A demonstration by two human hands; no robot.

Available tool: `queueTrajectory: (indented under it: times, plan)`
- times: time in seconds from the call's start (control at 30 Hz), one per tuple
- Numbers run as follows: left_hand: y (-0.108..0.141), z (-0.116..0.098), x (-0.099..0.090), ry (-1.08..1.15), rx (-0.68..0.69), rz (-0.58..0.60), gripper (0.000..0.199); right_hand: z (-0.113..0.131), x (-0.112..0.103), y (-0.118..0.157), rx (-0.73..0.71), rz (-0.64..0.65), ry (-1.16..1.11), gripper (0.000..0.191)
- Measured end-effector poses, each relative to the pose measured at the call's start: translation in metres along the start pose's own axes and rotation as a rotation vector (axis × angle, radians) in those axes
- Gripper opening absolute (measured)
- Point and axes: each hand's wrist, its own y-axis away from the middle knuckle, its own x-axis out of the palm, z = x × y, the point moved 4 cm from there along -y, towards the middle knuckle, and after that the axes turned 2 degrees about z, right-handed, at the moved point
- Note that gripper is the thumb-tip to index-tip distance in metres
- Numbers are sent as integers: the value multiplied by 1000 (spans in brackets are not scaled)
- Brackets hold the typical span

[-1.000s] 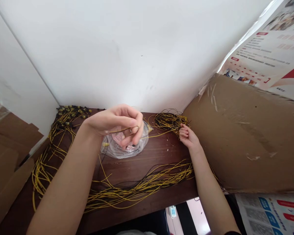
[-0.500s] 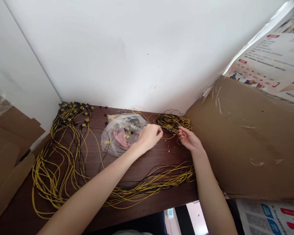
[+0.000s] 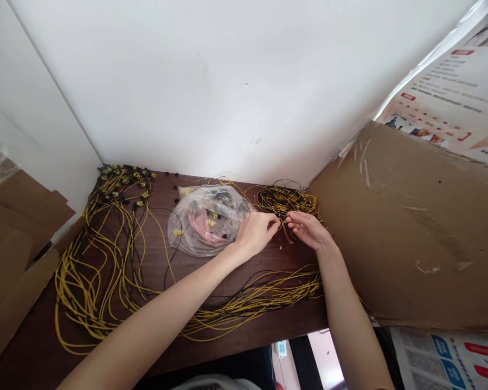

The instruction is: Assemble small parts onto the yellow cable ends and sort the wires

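Observation:
My left hand (image 3: 257, 232) is closed in a pinch beside the clear plastic bag (image 3: 195, 246); what its fingertips hold is too small to make out. Close to its right, my right hand (image 3: 306, 226) also pinches, a small gap between the two hands. Whatever it grips is too thin to name. Just behind both hands lies a coiled heap of thin yellow and black wires (image 3: 284, 199). The bag holds a pink packet (image 3: 203, 226) and small yellow and black parts.
A long bundle of yellow and black cables (image 3: 252, 303) runs along the front and loops left, up to black and yellow connectors (image 3: 124, 179). Cardboard (image 3: 415, 233) stands at the right, more cardboard (image 3: 16, 216) at the left, a white panel (image 3: 211, 97) behind.
My left hand has moved slightly right and my right hand has moved left, so their fingertips are now closer together. The bag shows more fully.

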Motion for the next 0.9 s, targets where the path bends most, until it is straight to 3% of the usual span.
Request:
queueTrajectory:
  times: [0.2, 0.33, 0.57, 0.9]
  plan:
    - [3, 1, 7, 4, -4, 36, 25, -1, 3, 0, -9, 11, -12, 10]
    - [3, 2, 6, 41, 0, -1, 15, -2, 4, 0, -1, 34, 9, 10]
    - [1, 10, 16, 199, -11, 7, 34, -2, 7, 0, -3, 65, 9, 15]
    - [0, 9, 16, 111, -20, 46, 19, -2, 8, 0, -13, 64, 4, 13]
